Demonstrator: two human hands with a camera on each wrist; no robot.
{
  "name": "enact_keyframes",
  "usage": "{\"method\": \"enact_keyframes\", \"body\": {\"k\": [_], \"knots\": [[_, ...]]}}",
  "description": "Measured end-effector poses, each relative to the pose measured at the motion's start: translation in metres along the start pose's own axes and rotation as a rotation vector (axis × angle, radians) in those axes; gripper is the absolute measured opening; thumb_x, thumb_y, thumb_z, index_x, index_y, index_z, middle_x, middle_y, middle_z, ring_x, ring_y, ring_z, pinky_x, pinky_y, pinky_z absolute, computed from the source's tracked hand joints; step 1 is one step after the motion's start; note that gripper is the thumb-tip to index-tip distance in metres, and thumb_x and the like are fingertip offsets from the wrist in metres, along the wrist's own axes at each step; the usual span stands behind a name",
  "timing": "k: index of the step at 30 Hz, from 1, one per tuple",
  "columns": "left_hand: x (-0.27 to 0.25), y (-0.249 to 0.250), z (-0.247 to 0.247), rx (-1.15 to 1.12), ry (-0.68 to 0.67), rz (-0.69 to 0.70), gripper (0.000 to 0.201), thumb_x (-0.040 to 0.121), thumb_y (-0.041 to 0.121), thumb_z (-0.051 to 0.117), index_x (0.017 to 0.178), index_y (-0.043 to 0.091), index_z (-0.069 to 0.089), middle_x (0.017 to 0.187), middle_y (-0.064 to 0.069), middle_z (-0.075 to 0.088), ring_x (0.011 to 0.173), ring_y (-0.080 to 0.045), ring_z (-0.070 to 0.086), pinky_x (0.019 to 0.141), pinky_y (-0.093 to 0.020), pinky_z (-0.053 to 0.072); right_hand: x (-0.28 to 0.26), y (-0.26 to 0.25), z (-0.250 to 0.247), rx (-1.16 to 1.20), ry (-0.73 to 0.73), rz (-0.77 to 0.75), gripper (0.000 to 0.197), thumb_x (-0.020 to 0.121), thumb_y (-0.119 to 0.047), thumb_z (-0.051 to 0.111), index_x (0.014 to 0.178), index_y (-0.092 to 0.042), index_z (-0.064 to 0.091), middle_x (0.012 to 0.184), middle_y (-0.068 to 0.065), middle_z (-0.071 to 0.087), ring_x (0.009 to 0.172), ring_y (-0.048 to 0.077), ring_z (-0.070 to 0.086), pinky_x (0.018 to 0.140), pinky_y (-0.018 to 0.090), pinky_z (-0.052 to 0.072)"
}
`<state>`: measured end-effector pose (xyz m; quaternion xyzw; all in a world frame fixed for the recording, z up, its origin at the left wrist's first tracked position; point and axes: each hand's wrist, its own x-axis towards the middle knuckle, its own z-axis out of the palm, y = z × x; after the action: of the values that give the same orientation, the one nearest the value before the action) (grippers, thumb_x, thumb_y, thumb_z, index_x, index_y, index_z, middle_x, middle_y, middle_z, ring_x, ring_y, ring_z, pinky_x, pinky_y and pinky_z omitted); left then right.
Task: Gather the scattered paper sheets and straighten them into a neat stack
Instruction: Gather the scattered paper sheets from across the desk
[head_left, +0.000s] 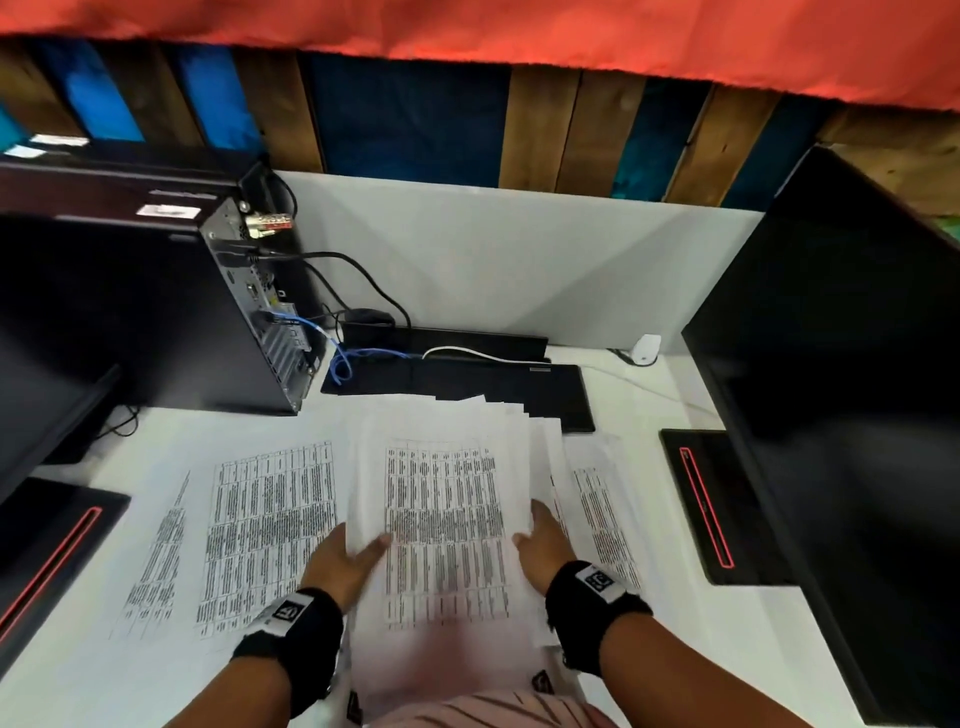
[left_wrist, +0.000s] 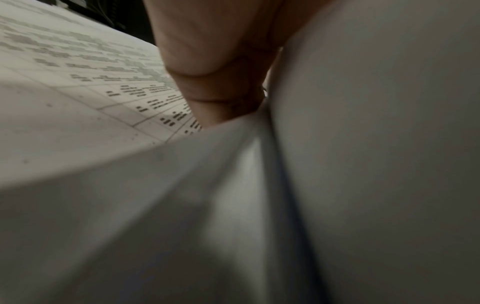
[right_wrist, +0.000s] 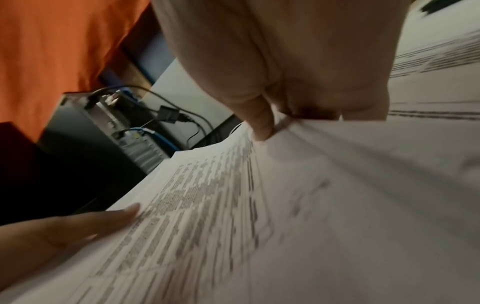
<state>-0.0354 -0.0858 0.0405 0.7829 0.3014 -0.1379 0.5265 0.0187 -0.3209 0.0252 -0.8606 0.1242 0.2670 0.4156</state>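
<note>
A loose bundle of printed paper sheets (head_left: 447, 519) is lifted above the white desk (head_left: 649, 384), its far edges fanned out unevenly. My left hand (head_left: 353, 556) grips the bundle's left edge, thumb on top and fingers underneath. My right hand (head_left: 545, 545) grips the right edge, its thumb (right_wrist: 262, 121) pressing on the top sheet (right_wrist: 233, 205). Two more printed sheets (head_left: 270, 530) lie flat on the desk left of the bundle, and another sheet (head_left: 608, 514) lies to its right. The left wrist view shows my left hand's fingers (left_wrist: 207, 61) against the paper (left_wrist: 376, 144).
A black computer tower (head_left: 156, 312) with cables stands at the back left. A black keyboard (head_left: 467, 384) lies behind the sheets. A dark monitor (head_left: 841, 389) stands at the right and another monitor (head_left: 47, 384) at the left, each on a black base with a red stripe.
</note>
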Motion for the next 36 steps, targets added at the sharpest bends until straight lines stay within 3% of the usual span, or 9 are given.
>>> {"method": "enact_keyframes", "body": {"k": [2,6,11,13,15,21,24,27,36], "knots": [[0.004,0.000,0.000,-0.008,0.078,-0.027,0.057,0.088,0.044,0.059,0.127,0.003,0.050,0.126,-0.019,0.060,0.103,-0.030,0.058,0.096,-0.045,0.047,0.001,0.005,-0.003,-0.058,0.036,0.015,0.057,0.096,-0.008,0.042,0.149,-0.015,0.024,0.152,0.011,0.030,0.137,0.027,0.036,0.113,0.031,0.028],[0.001,0.001,0.015,0.036,-0.041,-0.039,0.077,0.083,0.035,0.071,0.140,0.003,0.030,0.141,-0.021,0.044,0.130,-0.038,0.044,0.101,-0.047,0.039,0.003,0.007,-0.006,-0.256,-0.109,-0.026,0.058,0.098,-0.028,0.041,0.151,-0.025,0.018,0.146,0.016,0.028,0.134,0.031,0.036,0.113,0.032,0.028],[0.008,-0.003,0.010,0.039,0.019,-0.051,0.064,0.081,0.012,0.072,0.134,0.001,0.037,0.109,-0.008,0.055,0.125,-0.039,0.048,0.096,-0.041,0.041,0.003,0.026,-0.049,-0.272,0.398,0.278,0.079,0.073,-0.051,0.070,0.139,-0.021,0.037,0.139,0.011,0.040,0.129,0.031,0.039,0.101,0.051,0.038],[0.011,-0.008,0.006,0.023,0.012,-0.071,0.074,0.083,0.016,0.072,0.141,0.001,0.029,0.131,-0.014,0.052,0.133,-0.038,0.040,0.103,-0.043,0.037,-0.001,0.036,-0.065,-0.246,0.459,0.409,0.099,0.059,-0.058,0.078,0.137,-0.014,0.035,0.137,0.012,0.042,0.128,0.032,0.038,0.098,0.052,0.039],[0.012,-0.012,0.006,0.031,-0.013,-0.080,0.082,0.085,0.021,0.069,0.148,0.005,0.020,0.154,-0.019,0.030,0.140,-0.039,0.030,0.110,-0.052,0.030,0.002,0.045,-0.072,-0.217,0.424,0.438,0.113,0.046,-0.062,0.083,0.133,-0.009,0.035,0.133,0.015,0.045,0.124,0.034,0.042,0.097,0.049,0.043],[0.010,-0.015,0.007,0.016,-0.046,-0.047,0.086,0.086,0.022,0.067,0.151,0.008,0.013,0.159,-0.018,0.017,0.144,-0.037,0.023,0.112,-0.052,0.025,0.014,0.052,-0.078,-0.045,0.244,0.427,0.120,0.032,-0.067,0.080,0.132,-0.011,0.043,0.131,0.014,0.054,0.115,0.034,0.055,0.097,0.044,0.048],[0.010,-0.015,0.007,0.004,-0.053,-0.041,0.087,0.086,0.021,0.067,0.151,0.009,0.011,0.160,-0.017,0.015,0.144,-0.037,0.022,0.112,-0.051,0.024,0.013,0.052,-0.070,-0.154,0.255,0.385,0.116,0.042,-0.069,0.077,0.138,-0.013,0.043,0.139,0.012,0.048,0.128,0.033,0.044,0.106,0.041,0.040],[0.010,-0.015,0.006,-0.019,-0.067,-0.036,0.087,0.088,0.021,0.065,0.152,0.009,0.008,0.160,-0.016,0.013,0.145,-0.036,0.020,0.113,-0.050,0.023,0.021,0.064,-0.061,0.052,0.228,0.277,0.110,0.038,-0.049,0.087,0.132,-0.007,0.050,0.134,0.012,0.058,0.120,0.030,0.056,0.102,0.040,0.047],[0.013,-0.020,0.003,-0.033,-0.073,-0.053,0.087,0.088,0.022,0.065,0.152,0.008,0.008,0.160,-0.013,0.014,0.146,-0.033,0.020,0.115,-0.046,0.020,-0.014,0.031,-0.107,-0.055,0.410,0.109,0.020,0.069,-0.009,0.075,0.088,-0.009,0.071,0.082,0.011,0.071,0.078,0.029,0.068,0.071,0.032,0.056]]}}
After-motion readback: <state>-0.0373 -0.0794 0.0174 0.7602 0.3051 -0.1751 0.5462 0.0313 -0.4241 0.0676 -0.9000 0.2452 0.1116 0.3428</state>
